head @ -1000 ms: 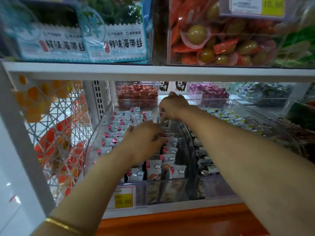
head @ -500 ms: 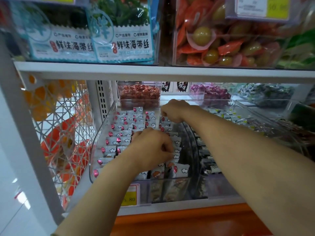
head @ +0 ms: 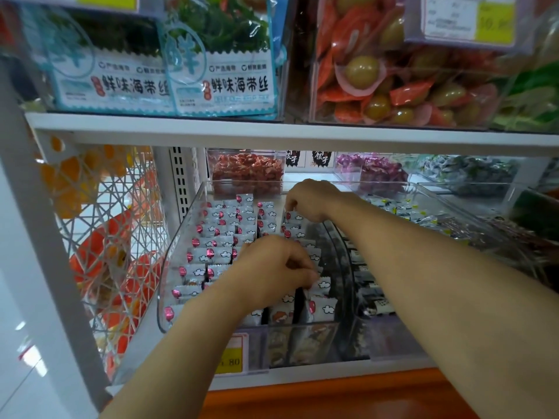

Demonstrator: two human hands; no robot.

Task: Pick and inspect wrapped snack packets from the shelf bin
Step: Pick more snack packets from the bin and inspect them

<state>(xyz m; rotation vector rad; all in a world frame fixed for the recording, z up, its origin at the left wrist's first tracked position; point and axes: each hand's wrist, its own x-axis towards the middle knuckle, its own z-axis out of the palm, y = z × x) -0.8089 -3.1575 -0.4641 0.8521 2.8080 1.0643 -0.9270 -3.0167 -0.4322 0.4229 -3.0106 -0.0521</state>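
Clear bin (head: 178,246): white snack packets (head: 201,255) stand on edge in rows up to its left wall, with a dark gap along its right wall. Left hand (head: 272,267) is over the bin's middle rows, fingers curled onto packet tops; grasp not discernible. Right hand (head: 313,199) is at the bin's far end, fingertips bent down to the packets; grasp hidden. Shelf board (head: 211,130) overhangs the bin's far rim.

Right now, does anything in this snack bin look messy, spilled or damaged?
Nothing looks spilled or torn. The snack packets stand in rows in the clear bin; the only break is a dark gap in the rightmost row, by the bin's right wall, just past the left hand.
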